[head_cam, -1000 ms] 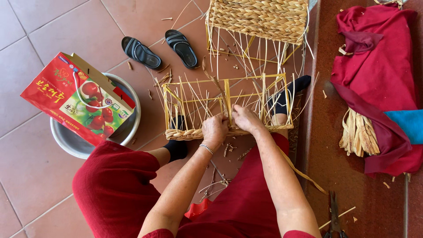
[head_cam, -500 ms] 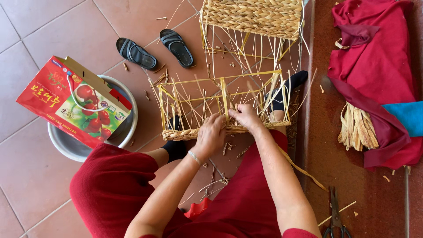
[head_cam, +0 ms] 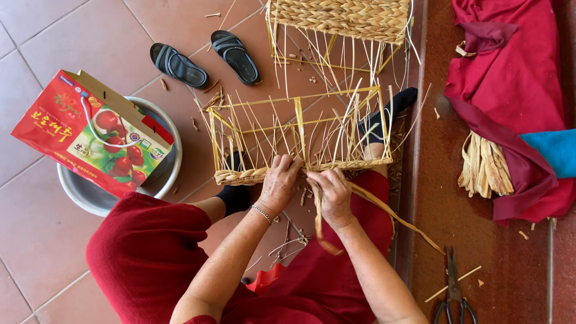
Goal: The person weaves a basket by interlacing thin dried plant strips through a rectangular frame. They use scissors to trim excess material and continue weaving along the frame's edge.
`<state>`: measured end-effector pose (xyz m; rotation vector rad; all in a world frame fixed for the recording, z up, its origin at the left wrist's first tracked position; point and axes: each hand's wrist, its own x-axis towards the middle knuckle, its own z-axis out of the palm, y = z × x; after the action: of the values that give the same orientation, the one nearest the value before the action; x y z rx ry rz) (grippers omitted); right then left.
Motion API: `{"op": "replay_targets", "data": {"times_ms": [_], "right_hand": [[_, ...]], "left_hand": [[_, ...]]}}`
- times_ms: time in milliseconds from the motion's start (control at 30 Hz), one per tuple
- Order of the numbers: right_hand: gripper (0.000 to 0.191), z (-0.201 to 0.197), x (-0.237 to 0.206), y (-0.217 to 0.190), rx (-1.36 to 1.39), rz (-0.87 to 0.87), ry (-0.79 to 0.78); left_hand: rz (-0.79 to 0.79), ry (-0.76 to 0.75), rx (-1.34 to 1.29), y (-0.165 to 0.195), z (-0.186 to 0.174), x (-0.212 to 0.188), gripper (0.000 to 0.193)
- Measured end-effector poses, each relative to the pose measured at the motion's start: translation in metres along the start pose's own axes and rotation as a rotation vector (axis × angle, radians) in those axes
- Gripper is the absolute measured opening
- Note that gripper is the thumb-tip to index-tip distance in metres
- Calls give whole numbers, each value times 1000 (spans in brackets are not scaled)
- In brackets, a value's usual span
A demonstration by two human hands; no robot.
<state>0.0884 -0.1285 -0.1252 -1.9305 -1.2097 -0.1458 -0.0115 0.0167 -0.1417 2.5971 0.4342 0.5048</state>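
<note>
Left hand [head_cam: 279, 182] and right hand [head_cam: 333, 193], fingers curled, both grip the woven basket rim [head_cam: 240, 176].

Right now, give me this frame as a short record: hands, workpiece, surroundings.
left hand: fingers on the woven rim of the basket frame
right hand: gripping a straw strand at the same rim
basket frame: wire, only the near edge woven, between the person's feet
floor left: sandals, metal basin with a red paper bag across it
floor right: scissors, straw bundle, red cloth
</note>
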Motion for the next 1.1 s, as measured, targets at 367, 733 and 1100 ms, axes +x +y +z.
{"op": "replay_targets", "data": {"times_ms": [367,733,1100], "right_hand": [[30,5,-29,41,612,786,258],[33,-29,-36,34,112,694,-362],[33,-70,-17,1,-21,209,-248]], "left_hand": [[98,-144,51,-8,-8,11,39],[-81,-200,-151,9,-1,34,31],[-11,-260,-406,4,-8,42,41]]}}
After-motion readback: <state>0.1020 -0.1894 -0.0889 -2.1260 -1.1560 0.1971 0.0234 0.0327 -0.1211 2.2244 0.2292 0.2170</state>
